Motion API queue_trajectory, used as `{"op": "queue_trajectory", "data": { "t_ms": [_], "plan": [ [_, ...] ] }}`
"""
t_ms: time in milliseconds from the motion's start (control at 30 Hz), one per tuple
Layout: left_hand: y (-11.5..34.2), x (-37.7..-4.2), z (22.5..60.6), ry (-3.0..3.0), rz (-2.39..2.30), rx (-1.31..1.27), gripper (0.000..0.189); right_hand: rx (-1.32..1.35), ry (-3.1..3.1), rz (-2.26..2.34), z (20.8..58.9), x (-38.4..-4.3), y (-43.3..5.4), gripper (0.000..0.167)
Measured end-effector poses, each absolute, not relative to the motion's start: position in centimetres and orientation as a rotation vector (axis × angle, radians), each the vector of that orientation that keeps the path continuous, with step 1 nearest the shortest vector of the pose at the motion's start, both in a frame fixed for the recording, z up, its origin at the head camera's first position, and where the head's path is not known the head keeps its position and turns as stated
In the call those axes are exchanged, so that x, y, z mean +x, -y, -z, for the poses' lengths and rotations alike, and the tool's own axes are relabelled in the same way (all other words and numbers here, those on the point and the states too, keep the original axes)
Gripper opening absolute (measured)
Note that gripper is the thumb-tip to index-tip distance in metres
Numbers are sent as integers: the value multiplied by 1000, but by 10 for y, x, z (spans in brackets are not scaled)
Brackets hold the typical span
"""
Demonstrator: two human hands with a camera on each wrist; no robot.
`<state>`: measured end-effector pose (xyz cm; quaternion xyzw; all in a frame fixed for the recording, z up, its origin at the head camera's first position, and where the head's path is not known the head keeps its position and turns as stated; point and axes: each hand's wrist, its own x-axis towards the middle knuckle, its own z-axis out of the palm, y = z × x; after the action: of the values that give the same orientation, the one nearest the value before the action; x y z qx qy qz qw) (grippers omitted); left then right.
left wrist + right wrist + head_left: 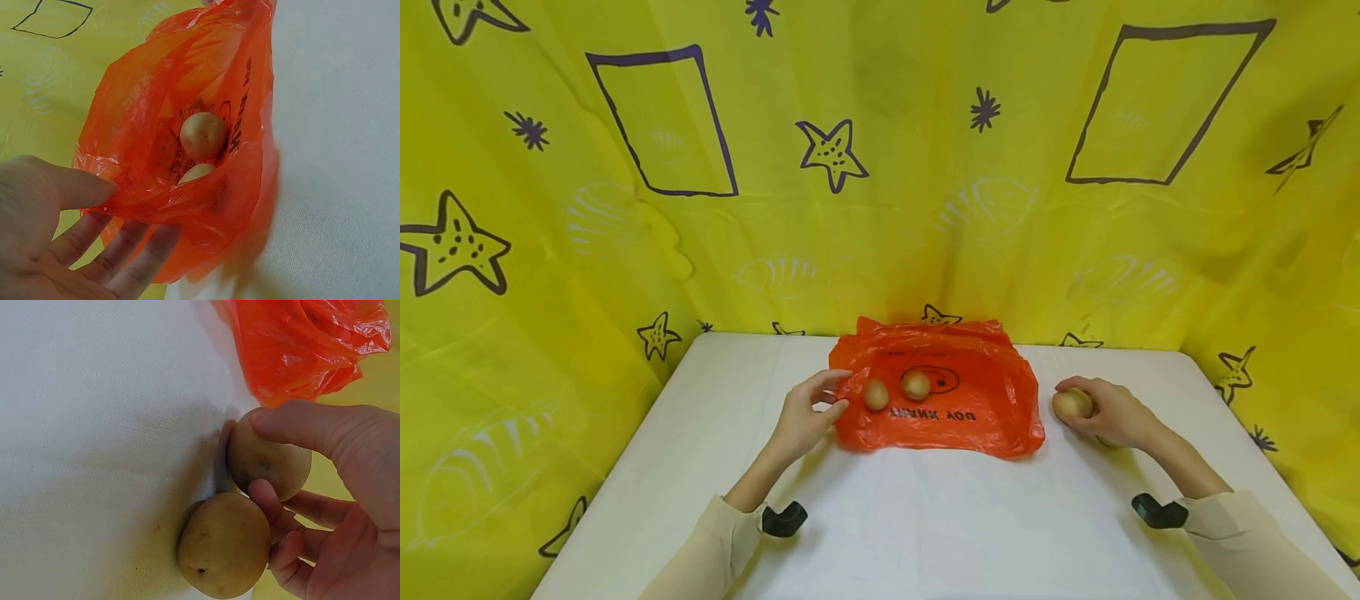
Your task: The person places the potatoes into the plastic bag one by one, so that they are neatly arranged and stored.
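An open red plastic bag (992, 396) with black print lies on the white table. Inside it rest two potatoes, one (876, 395) by the left side and another (916, 385) beside it. My left hand (808, 417) holds the bag's left rim, thumb (94, 190) on one side and fingers beyond the film. To the right of the bag, my right hand (1112, 412) grips a potato (269, 456) between thumb and fingers. Another potato (225, 547) sits on the table against the curled lower fingers of that hand, mostly hidden in the head view.
The white table (895, 525) stretches in front of the bag and to both sides. A yellow curtain (880, 233) with star and fish drawings hangs behind and at the sides. Dark wrist devices (784, 519) sit on both sleeves.
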<state>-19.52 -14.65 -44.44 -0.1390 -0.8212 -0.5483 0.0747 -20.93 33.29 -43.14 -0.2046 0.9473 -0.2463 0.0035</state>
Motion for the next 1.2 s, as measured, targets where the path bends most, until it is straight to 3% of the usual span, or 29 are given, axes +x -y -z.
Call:
{"op": "queue_trajectory", "data": {
  "t_ms": [1200],
  "plan": [
    [144,-194,442,2462,1656,-429,38,-762,-3058,718,411,-197,-338,48]
  ]
}}
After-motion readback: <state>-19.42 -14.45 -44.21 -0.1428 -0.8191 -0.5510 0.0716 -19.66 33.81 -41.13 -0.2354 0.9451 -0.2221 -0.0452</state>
